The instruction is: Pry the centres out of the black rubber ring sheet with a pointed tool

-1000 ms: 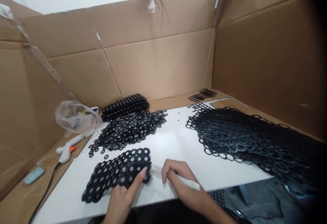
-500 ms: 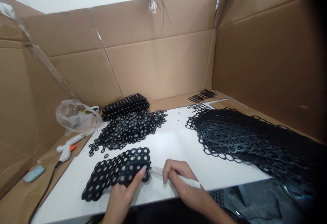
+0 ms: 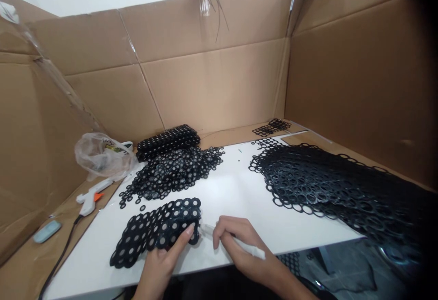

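Note:
Near the front edge of the white table, my left hand (image 3: 167, 259) grips the right end of a black strip (image 3: 153, 229) made of joined rings with pale centres. Its thumb lies on top, and the other fingers are hidden beneath. Close on the right, my right hand (image 3: 239, 245) is closed around a white pen-like tool (image 3: 252, 250). The clear tip of this tool points left and meets the strip's right edge beside my left thumb. Whether the tip touches the strip is too small to tell.
Behind the strip lies a pile of small black rings (image 3: 171, 172), with a black rolled mesh (image 3: 167, 140) behind it. Large black ring mesh (image 3: 318, 186) covers the right side. A glue gun (image 3: 91, 199), a plastic bag (image 3: 102, 156) and a light blue case (image 3: 47, 231) are at left.
My right hand and the white tool have shifted slightly left, closer to the strip's edge. My left hand has moved slightly left and still holds the strip.

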`<state>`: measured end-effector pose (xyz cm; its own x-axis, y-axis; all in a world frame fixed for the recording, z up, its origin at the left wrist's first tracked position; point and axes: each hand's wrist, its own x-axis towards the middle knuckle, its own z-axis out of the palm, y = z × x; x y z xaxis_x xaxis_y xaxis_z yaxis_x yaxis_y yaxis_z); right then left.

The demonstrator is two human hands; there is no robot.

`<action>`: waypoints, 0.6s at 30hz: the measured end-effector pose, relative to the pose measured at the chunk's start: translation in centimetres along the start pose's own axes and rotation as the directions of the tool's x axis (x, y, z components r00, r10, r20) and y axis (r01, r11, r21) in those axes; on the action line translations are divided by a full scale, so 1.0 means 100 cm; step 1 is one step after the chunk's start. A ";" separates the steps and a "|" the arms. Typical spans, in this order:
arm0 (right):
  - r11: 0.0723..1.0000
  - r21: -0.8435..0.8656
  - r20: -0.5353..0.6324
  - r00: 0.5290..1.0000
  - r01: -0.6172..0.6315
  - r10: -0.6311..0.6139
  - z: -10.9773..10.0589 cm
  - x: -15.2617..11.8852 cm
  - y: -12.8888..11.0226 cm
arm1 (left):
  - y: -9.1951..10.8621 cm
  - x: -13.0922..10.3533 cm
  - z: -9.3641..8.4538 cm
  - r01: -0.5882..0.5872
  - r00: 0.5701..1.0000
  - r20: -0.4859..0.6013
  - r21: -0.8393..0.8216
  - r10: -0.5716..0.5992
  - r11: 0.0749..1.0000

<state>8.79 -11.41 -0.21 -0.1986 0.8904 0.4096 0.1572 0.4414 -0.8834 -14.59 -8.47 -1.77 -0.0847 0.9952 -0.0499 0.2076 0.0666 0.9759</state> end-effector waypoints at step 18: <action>0.986 0.029 0.064 0.984 -0.167 0.165 -0.022 0.003 -0.026 | 0.019 -0.005 0.007 -0.076 0.997 -0.002 -0.036 0.076 0.996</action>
<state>10.48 -12.01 2.74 -0.2312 0.9420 0.2433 0.1600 0.2835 -0.9455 -13.45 -8.77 -0.09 -0.0706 0.9972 0.0247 0.1781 -0.0117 0.9839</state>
